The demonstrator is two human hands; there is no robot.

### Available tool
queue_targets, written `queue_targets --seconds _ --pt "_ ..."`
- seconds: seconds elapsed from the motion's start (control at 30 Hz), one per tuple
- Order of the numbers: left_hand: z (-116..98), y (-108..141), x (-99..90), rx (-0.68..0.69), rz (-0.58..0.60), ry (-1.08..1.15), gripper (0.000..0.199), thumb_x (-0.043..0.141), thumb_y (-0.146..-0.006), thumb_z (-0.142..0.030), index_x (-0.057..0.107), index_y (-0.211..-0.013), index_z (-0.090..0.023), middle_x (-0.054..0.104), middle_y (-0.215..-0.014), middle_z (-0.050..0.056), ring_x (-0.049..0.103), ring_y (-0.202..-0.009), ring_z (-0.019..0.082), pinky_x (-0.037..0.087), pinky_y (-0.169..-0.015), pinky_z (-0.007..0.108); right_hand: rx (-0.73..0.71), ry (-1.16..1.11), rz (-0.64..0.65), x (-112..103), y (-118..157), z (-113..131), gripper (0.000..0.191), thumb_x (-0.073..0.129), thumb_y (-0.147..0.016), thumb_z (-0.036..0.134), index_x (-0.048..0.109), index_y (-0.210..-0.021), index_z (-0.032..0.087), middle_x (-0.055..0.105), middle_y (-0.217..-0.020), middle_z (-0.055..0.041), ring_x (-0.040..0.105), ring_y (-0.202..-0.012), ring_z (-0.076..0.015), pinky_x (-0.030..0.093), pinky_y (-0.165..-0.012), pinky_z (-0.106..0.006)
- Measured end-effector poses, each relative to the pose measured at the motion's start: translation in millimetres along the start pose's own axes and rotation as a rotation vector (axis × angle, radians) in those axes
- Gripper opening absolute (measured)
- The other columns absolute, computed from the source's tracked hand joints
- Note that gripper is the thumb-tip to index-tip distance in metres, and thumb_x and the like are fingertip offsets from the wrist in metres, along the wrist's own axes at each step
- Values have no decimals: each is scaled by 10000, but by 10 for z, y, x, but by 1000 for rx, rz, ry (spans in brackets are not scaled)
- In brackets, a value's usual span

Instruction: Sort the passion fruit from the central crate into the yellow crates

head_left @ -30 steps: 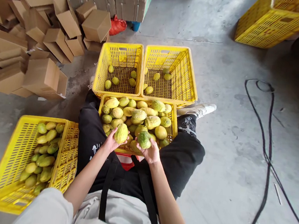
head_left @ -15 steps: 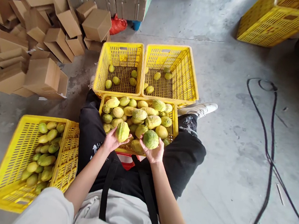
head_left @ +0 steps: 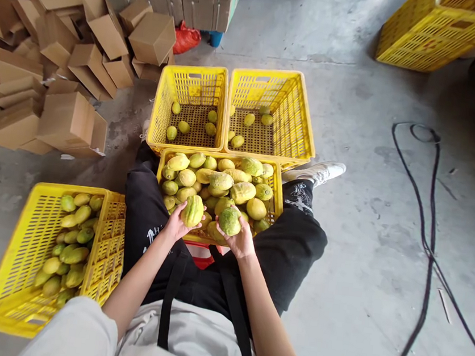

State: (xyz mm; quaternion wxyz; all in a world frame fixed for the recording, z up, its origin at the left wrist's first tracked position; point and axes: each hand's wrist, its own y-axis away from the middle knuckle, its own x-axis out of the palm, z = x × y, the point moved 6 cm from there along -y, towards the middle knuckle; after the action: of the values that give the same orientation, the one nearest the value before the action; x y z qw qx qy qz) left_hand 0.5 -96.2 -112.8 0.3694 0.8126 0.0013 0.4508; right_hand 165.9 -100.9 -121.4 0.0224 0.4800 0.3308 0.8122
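My left hand (head_left: pixel 175 226) is closed around a ridged yellow-green papaya (head_left: pixel 193 211). In my right hand (head_left: pixel 242 242) is a rounder, greener papaya (head_left: pixel 229 221), gripped with the fingers curled round its sides. Both fruits are held up a short way apart, over the near edge of a yellow crate (head_left: pixel 279 197) between my legs. That crate is heaped with yellow and green papayas (head_left: pixel 220 182), some long and bumpy, others oval.
Beyond it stand two yellow crates, the left one (head_left: pixel 156 106) and right one (head_left: pixel 307 117), each with several fruits. Another fruit-filled crate (head_left: pixel 14 255) tilts at my left. Cardboard boxes (head_left: pixel 66 118) are piled far left. A black cable (head_left: pixel 433 223) lies right; another crate (head_left: pixel 416 44) stands behind.
My right hand has moved slightly left with its papaya, closer to the left hand, and the fruit has turned a little. My left hand has barely shifted.
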Motion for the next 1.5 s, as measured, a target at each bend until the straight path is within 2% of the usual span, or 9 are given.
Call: queue_targets --seconds 0.2,0.37,0.53,0.7,0.83,1.0,1.13,1.3,1.5 --pt "-19 30 73 -3 59 74 406 428 -889 -412 605 -1164 -171 638 -1176 141 639 -1015 277 529 -786 405 9 -68 101 112 47 31 449 618 -771 366 539 -1208 293 703 -1097 -51 637 -1091 -291 509 -910 -545" --pt "-14 41 95 -13 48 145 358 419 -909 -350 599 -1160 -170 671 -1104 118 602 -1107 278 398 -1000 527 -22 -91 94 125 61 65 473 633 -760 343 533 -1221 313 693 -1130 -51 594 -1160 -304 435 -980 -594" --pt "-9 12 -24 11 -42 120 364 419 -911 -409 648 -1041 -158 704 -975 109 664 -964 259 456 -954 488 -28 -52 88 43 50 50 502 697 -726 396 539 -1199 336 722 -1029 -19 685 -974 -265 533 -883 -521" --pt "17 9 -12 -3 -26 70 357 392 -920 -368 644 -1078 -171 699 -1019 111 634 -1052 267 471 -944 459 -4 -28 30 -55 13 9 517 721 -720 354 534 -1202 328 723 -1009 -21 706 -895 -243 608 -691 -385" --pt "32 10 49 2 17 30 366 434 -901 -335 597 -1186 -172 671 -1113 134 604 -1109 265 457 -969 444 9 -15 25 -77 -13 -18 536 708 -740 311 502 -1234 322 718 -1004 -26 709 -886 -236 606 -677 -365" --pt "9 15 72 12 5 42 340 433 -898 -345 626 -1106 -159 671 -1110 137 585 -1133 285 439 -974 477 11 -5 28 -83 -17 -26 527 707 -733 311 504 -1220 325 719 -1000 -15 711 -884 -234 601 -673 -360" --pt "-24 34 98 5 -4 115 398 425 -884 -368 596 -1154 -130 649 -1143 166 551 -1173 325 406 -973 539 -10 -35 43 -16 14 12 455 653 -764 359 530 -1200 314 714 -1033 -21 694 -947 -255 584 -769 -438" --pt "-42 46 106 25 8 116 416 425 -892 -321 541 -1244 -132 631 -1172 168 556 -1162 315 425 -949 504 -19 -91 149 145 63 60 479 557 -770 368 522 -1242 293 647 -1219 -68 552 -1209 -312 417 -975 -625" --pt "-43 30 -37 36 -164 101 411 463 -879 -422 583 -1131 -121 684 -918 118 654 -899 253 517 -779 380 -70 -45 132 86 33 65 498 586 -793 410 500 -1272 301 667 -1192 -46 584 -1175 -274 391 -1039 -568"
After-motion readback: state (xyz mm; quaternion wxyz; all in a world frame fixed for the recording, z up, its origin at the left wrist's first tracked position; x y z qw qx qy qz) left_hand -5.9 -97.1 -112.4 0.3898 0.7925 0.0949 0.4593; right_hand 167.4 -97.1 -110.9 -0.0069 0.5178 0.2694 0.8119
